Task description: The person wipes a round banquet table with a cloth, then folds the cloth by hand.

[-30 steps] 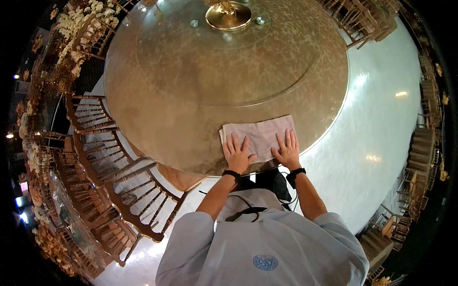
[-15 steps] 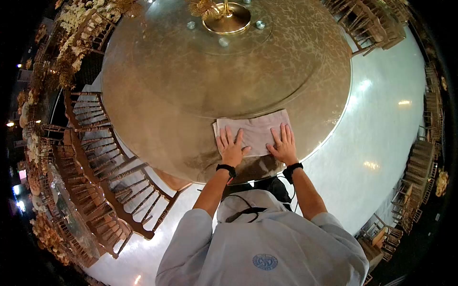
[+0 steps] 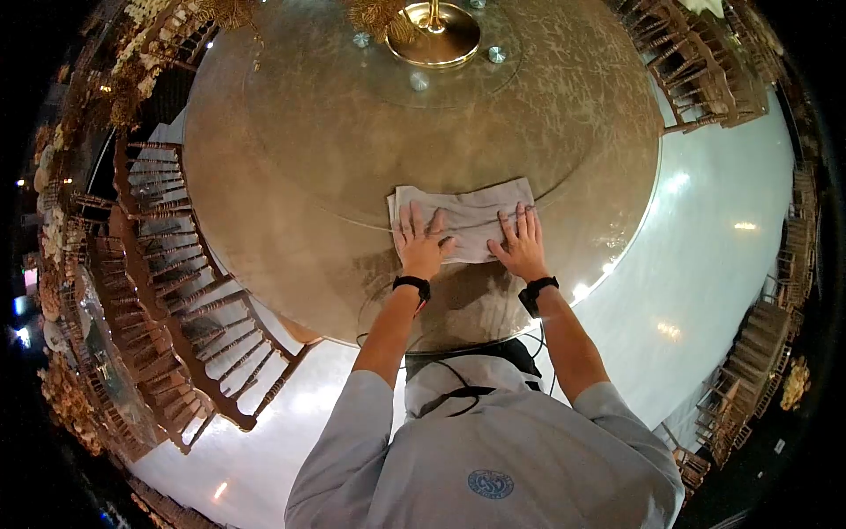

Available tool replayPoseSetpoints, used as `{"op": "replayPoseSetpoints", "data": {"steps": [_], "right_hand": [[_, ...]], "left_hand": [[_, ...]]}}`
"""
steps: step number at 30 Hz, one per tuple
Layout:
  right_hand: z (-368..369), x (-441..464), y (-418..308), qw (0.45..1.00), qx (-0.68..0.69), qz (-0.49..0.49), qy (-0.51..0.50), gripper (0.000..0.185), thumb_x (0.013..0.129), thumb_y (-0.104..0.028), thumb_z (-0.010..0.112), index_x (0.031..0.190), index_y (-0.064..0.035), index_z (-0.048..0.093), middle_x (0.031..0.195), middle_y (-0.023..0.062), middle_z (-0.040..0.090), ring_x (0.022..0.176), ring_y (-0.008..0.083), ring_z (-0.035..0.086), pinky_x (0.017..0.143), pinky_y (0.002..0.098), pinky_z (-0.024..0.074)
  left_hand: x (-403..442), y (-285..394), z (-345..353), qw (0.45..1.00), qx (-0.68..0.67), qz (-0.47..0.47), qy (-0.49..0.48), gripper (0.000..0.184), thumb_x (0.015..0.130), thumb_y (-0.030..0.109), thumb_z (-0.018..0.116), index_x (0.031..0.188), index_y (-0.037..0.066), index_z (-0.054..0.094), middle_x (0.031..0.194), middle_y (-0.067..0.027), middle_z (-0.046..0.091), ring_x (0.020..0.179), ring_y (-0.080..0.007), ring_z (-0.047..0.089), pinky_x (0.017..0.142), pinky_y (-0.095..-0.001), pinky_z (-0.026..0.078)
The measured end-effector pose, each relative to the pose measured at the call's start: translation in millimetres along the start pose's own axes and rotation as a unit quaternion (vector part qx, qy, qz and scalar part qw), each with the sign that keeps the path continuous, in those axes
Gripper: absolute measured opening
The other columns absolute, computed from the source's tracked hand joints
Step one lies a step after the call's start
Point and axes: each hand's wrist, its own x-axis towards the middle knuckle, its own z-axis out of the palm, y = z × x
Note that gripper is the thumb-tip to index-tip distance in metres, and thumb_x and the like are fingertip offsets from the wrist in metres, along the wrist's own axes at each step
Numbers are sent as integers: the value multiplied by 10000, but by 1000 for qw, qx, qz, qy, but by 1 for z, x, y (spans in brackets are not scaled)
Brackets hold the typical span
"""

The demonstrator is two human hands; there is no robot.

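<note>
A folded pale cloth lies flat on the round brown marbled table, across the line of a raised inner disc. My left hand rests on the cloth's left part, fingers spread and pointing away from me. On its right part lies my right hand, also flat with the fingers apart. Each wrist has a black band. Between the cloth and the near table edge, the surface shows a darker patch.
A gold pedestal base stands at the far middle of the table, with several small glass pieces around it. Wooden spindle-back chairs are at the left, more chairs at the upper right. Flower arrangements line the left side.
Both hands and the cloth have moved away from my body, farther onto the table and slightly left. More of the dark patch shows behind them. The view has shifted a little.
</note>
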Motion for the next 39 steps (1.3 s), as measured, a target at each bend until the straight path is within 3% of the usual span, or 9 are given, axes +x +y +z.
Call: {"op": "replayPoseSetpoints", "data": {"steps": [5,7,13,19,29,32,38,39], "right_hand": [[5,25,16,1000,5,-21,-12,682,839,-530,555,1417,-195,417,1499,201,265,1360,399,266,1109,504,212],[6,34,19,999,-25,-15,-29,688,831,-534,566,1418,-209,416,1514,174,244,1376,373,242,1116,499,201],[7,43,26,997,29,-60,25,696,822,-530,584,1417,-207,422,1510,179,251,1378,368,242,1123,492,186],[7,42,25,998,13,-54,7,671,850,-518,552,1414,-179,424,1514,205,243,1390,377,220,1131,494,167],[-3,15,25,998,8,-56,-7,641,881,-465,508,1439,-176,382,1490,236,280,1373,398,257,1129,510,170],[-2,2,27,998,15,-54,-7,628,876,-446,525,1424,-165,401,1464,248,319,1353,413,289,1125,514,182],[-11,-41,34,995,39,-83,25,604,851,-409,570,1379,-143,449,1444,246,347,1337,420,308,1111,520,212],[-14,-49,36,996,35,-85,21,608,844,-408,576,1377,-143,451,1447,243,344,1338,416,307,1110,517,214]], "left_hand": [[10,4,3,999,12,-28,18,659,914,556,462,1482,272,284,1552,-235,47,1422,-436,15,1098,-604,60],[13,6,6,993,8,-27,112,625,868,546,545,1415,276,411,1548,-203,127,1419,-411,81,1111,-581,103],[12,9,5,989,20,-32,144,612,844,523,576,1388,271,451,1526,-196,205,1388,-418,168,1087,-596,159],[13,7,5,979,7,-10,202,616,819,494,611,1369,259,467,1490,-216,261,1361,-425,221,1063,-602,207],[-17,20,10,971,18,18,240,577,855,477,578,1364,224,481,1450,-255,313,1329,-456,276,1052,-606,223],[-32,30,19,980,21,-20,199,573,866,475,561,1364,201,485,1444,-266,319,1324,-464,282,1049,-605,226],[-73,53,37,981,29,-25,192,599,875,476,544,1390,181,456,1464,-276,280,1339,-476,247,1053,-609,208],[-81,56,43,986,11,-23,164,609,898,490,504,1417,185,412,1485,-283,222,1354,-491,198,1055,-627,177]]}}
